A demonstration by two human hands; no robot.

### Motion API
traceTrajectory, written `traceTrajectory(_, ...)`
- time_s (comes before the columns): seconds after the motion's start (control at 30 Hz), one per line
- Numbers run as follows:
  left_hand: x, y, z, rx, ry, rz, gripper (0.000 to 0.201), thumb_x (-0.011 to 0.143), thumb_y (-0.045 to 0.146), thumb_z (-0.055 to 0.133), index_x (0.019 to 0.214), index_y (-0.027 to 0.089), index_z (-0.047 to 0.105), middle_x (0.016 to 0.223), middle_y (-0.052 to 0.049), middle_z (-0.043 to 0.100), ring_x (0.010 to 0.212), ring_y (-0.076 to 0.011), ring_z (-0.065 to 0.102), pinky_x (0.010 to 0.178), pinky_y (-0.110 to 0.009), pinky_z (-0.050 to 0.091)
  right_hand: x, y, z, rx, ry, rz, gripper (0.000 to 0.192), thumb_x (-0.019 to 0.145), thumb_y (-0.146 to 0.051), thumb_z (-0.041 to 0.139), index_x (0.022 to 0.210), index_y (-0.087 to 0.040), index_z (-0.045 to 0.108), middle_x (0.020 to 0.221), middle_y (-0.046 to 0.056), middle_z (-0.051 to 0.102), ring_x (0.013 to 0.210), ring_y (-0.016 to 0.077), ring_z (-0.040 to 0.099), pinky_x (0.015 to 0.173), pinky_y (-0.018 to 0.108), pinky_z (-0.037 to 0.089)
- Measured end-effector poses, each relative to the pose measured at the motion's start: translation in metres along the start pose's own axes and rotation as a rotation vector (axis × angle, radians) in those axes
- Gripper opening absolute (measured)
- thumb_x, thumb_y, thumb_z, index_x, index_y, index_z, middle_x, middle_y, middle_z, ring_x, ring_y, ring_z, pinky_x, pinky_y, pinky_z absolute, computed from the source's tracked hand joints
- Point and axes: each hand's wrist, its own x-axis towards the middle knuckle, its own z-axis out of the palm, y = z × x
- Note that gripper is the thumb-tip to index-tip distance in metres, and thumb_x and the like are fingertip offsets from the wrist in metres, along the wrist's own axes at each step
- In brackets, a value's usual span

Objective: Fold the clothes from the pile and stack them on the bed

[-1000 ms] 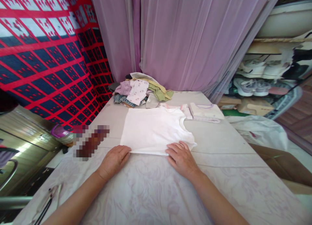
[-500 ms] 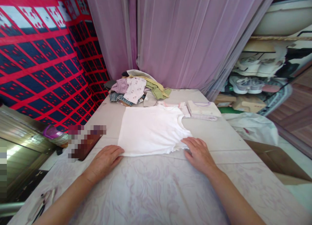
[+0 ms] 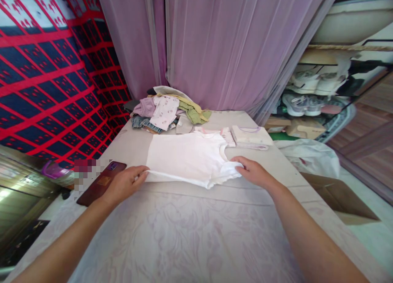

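Table (image 3: 190, 234) spreads before me, covered in pale cloth with a faint floral print. Lilac curtains (image 3: 221, 46) hang behind it. On the table lies a white sleeveless top (image 3: 187, 158), soft and flat, stretched between my hands. My left hand (image 3: 124, 185) pinches its near left corner, and my right hand (image 3: 253, 172) grips its near right edge, lifting the hem slightly. Crumpled clothes (image 3: 168, 111) sit heaped beyond. A dark phone (image 3: 101, 184) lies just beside my left hand.

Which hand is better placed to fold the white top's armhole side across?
Right, probably. The right hand already pinches the white top at its armhole-side corner; the left hand grips the opposite corner.
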Motion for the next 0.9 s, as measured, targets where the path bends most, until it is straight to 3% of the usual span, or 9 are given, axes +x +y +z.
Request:
traceTrajectory(0.13, 0.043, -0.010, 0.005, -0.082, -0.103, -0.206, 0.041, 0.081, 0.047, 0.035, 0.094, 0.022, 0.065, 0.084, 0.001, 0.069, 0.080, -0.0181, 0.062, 0.070, -0.025, 0.046, 0.035, 0.005, 0.005, 0.166, 0.003, 0.236, 0.033, 0.080, -0.026, 0.046, 0.107, -0.017, 0.063, 0.072, 0.001, 0.068, 0.059, 0.0141, 0.060, 0.057, 0.023, 0.046)
traceTrajectory(0.23, 0.056, -0.015, 0.015, -0.121, -0.146, -0.294, 0.047, 0.078, 0.051, 0.038, 0.103, 0.021, 0.064, 0.090, -0.002, 0.068, 0.083, -0.0192, 0.062, 0.072, -0.026, 0.046, 0.034, 0.002, 0.015, 0.180, 0.052, 0.356, 0.039, 0.087, -0.039, 0.040, 0.108, -0.016, 0.063, 0.060, -0.001, 0.062, 0.054, 0.0146, 0.058, 0.056, 0.024, 0.045)
traceTrajectory(0.43, 0.036, -0.016, 0.027, -0.080, -0.096, -0.324, 0.066, 0.076, 0.058, 0.045, 0.130, 0.020, 0.050, 0.077, 0.001, 0.061, 0.069, -0.0169, 0.059, 0.062, -0.025, 0.043, 0.008, -0.013, 0.031, 0.000, 0.265, 0.355, 0.055, 0.075, -0.046, 0.059, 0.124, -0.022, 0.055, 0.081, 0.001, 0.067, 0.067, 0.0158, 0.060, 0.064, 0.026, 0.045)
traceTrajectory(0.6, 0.021, 0.000, 0.033, 0.045, -0.024, -0.413, 0.055, 0.085, 0.048, 0.041, 0.134, 0.022, 0.046, 0.083, -0.001, 0.065, 0.078, -0.0186, 0.061, 0.065, -0.026, 0.043, 0.004, -0.017, 0.047, -0.116, 0.383, 0.378, 0.045, 0.084, -0.041, 0.048, 0.124, -0.023, 0.055, 0.077, 0.000, 0.068, 0.066, 0.0173, 0.060, 0.060, 0.026, 0.041)
traceTrajectory(0.73, 0.021, 0.011, 0.036, 0.145, 0.026, -0.415, 0.050, 0.090, 0.044, 0.036, 0.134, 0.023, 0.046, 0.085, -0.004, 0.066, 0.085, -0.0218, 0.063, 0.070, -0.029, 0.045, 0.008, -0.019, 0.049, -0.229, 0.409, 0.385, 0.044, 0.088, -0.039, 0.045, 0.127, -0.020, 0.053, 0.076, 0.001, 0.070, 0.061, 0.0172, 0.060, 0.060, 0.027, 0.038)
traceTrajectory(0.9, 0.022, 0.008, 0.039, 0.181, 0.070, -0.358, 0.048, 0.089, 0.040, 0.042, 0.132, 0.021, 0.049, 0.103, -0.007, 0.066, 0.096, -0.0231, 0.062, 0.080, -0.032, 0.048, 0.009, -0.017, 0.045, -0.372, 0.351, 0.423, 0.047, 0.086, -0.041, 0.050, 0.127, -0.017, 0.053, 0.073, 0.003, 0.070, 0.068, 0.0209, 0.062, 0.067, 0.031, 0.039)
